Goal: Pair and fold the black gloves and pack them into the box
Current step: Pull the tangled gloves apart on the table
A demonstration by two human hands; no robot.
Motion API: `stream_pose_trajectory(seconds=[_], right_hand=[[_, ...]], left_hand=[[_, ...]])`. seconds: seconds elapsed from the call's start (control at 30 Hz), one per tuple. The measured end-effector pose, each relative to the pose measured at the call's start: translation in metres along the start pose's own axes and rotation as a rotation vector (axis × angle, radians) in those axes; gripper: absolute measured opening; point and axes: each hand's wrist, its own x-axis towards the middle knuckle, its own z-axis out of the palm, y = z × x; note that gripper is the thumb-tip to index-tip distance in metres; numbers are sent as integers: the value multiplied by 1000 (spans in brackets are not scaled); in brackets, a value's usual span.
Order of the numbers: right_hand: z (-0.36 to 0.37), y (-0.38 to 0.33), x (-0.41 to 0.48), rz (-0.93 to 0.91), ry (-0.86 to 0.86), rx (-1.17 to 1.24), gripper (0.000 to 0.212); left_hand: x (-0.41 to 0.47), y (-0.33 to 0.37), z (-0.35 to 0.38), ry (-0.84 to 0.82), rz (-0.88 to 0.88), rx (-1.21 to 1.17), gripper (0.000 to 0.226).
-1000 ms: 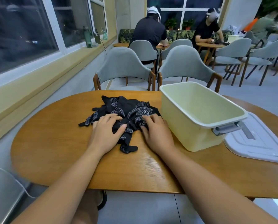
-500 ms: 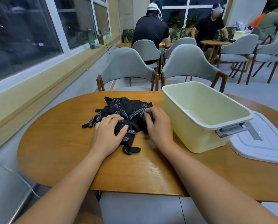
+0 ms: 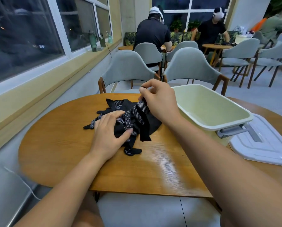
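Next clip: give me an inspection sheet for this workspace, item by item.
Surface: oval wooden table, glossy.
Job's things: pile of black gloves unsorted on the table; pale green box beside it on the right, no gloves seen inside.
Clutter: white lid lying flat right of the box.
Hands: left hand rests on the pile; right hand pinches a dotted glove raised from the pile.
Cables: thin white cable at the lower left, off the table.
Surroundings: grey chairs behind the table, seated people at other tables, bottles on the window sill.
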Motion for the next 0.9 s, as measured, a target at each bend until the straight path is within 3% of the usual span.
stream_pose_trajectory(seconds=[0.13,0.3,0.43,0.63,0.73,0.8,0.9], right_hand=[[-7,-6,-6,157,-126,205,9],[-8,1,-28,301,-168,381,8],[-5,18,-55,354,-123,343,12],[-13,33,-123,254,-124,217,33],[-21,27,-166,193,-25,160,18],[-27,19,-187,221,-62,237,4],[-34,7,-205,296,-206,348,28]], left_hand=[[-6,33,-11,-85,-155,-294,71],[-9,54,-20,-73,-327,-626,18],[-11,64,-28,-89,-481,-726,16],[-11,81,-39,-179,-487,-371,21],[-10,97,-42,-140,-453,-256,22],[-10,110,-44,-142,-433,-205,22],[-16,132,-48,-185,-351,-87,14]])
